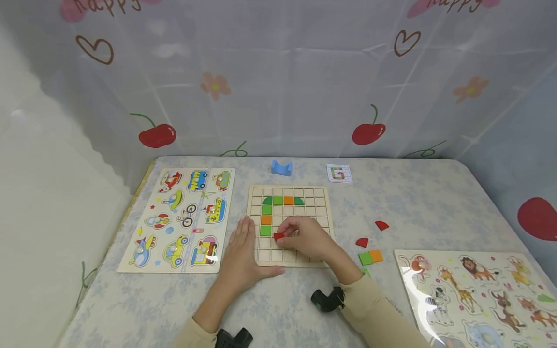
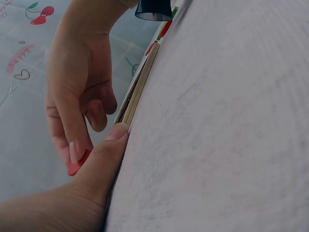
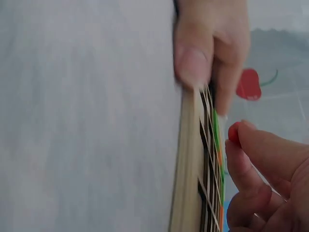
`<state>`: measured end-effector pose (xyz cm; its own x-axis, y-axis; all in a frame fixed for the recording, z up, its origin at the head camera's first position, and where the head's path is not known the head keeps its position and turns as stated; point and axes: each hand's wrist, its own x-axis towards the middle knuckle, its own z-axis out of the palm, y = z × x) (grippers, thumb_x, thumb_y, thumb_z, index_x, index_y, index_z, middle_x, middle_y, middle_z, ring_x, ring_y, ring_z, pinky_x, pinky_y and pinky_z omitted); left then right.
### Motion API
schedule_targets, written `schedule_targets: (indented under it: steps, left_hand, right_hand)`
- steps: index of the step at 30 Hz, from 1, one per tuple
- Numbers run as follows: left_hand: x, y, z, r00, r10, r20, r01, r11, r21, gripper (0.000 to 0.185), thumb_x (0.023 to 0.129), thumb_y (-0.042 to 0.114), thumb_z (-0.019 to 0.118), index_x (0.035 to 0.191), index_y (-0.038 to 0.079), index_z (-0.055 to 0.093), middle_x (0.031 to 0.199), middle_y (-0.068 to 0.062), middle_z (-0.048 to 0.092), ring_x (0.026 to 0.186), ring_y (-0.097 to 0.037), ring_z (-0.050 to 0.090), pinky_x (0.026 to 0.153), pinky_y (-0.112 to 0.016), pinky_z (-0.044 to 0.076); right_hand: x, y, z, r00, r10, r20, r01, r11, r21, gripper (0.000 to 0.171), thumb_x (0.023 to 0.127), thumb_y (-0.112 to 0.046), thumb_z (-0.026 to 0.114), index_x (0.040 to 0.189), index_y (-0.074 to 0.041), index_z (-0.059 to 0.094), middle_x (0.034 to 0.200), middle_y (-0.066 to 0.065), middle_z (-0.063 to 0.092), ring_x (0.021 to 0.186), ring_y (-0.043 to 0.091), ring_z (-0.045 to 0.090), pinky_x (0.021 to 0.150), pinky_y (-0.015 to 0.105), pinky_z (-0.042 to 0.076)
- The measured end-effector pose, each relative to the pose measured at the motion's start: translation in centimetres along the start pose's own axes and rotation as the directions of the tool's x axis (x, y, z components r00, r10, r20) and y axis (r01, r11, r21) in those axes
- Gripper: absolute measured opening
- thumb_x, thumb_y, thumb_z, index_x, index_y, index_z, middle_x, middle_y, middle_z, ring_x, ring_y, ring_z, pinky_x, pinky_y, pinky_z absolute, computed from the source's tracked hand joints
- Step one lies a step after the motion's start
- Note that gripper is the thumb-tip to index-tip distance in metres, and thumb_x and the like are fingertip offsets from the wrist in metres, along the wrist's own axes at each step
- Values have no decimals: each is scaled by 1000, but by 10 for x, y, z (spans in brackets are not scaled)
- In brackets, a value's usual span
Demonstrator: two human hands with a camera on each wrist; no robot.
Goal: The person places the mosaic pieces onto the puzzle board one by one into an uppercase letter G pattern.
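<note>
My right hand point(image 1: 306, 237) pinches a small red quarter-circle piece point(image 1: 278, 236) between thumb and fingertips, over the wooden grid board point(image 1: 266, 256). In the right wrist view the red piece point(image 3: 234, 133) shows at the fingertips, beside the board's edge. My left hand point(image 1: 239, 258) lies against the board's left side with fingers straight, its thumb point(image 2: 104, 154) along the near edge. On the grid, a top row has a green corner piece point(image 1: 267, 200), a green square point(image 1: 277, 200), an orange square point(image 1: 288, 200) and another green corner piece point(image 1: 299, 200). A green-orange-green column runs below its left end.
Loose red pieces point(image 1: 362, 242), a green square point(image 1: 366, 259) and an orange square point(image 1: 375, 255) lie right of the board. A vehicle puzzle point(image 1: 176, 222) stands left, an animal puzzle point(image 1: 478, 295) at the near right. Behind are a blue block point(image 1: 281, 168) and a pattern card point(image 1: 339, 173).
</note>
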<state>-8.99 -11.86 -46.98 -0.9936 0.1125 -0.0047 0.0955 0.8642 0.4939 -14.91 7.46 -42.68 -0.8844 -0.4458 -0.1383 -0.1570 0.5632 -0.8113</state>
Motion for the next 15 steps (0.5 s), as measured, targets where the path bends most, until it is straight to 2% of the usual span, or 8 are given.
schedule_targets:
  steps: [7, 15]
  left_hand:
    - [0, -1, 1, 1000, 19, -14, -19, 1000, 1, 137, 55, 83, 64, 152, 7, 6, 161, -7, 2, 149, -21, 0, 122, -43, 9]
    - [-2, 0, 0, 999, 24, -23, -24, 1000, -5, 137, 55, 82, 66, 152, 6, 7, 161, -8, 3, 149, -21, 2, 122, -42, 9]
  right_hand:
    - [6, -10, 26, 998, -64, 6, 64, 996, -62, 8, 83, -25, 72, 89, -21, 68, 77, -11, 64, 71, 7, 58, 65, 23, 48]
    - [6, -14, 33, 994, -100, -45, 88, 974, -210, 9, 83, -30, 72, 88, -23, 71, 79, -14, 62, 71, 3, 56, 64, 22, 48]
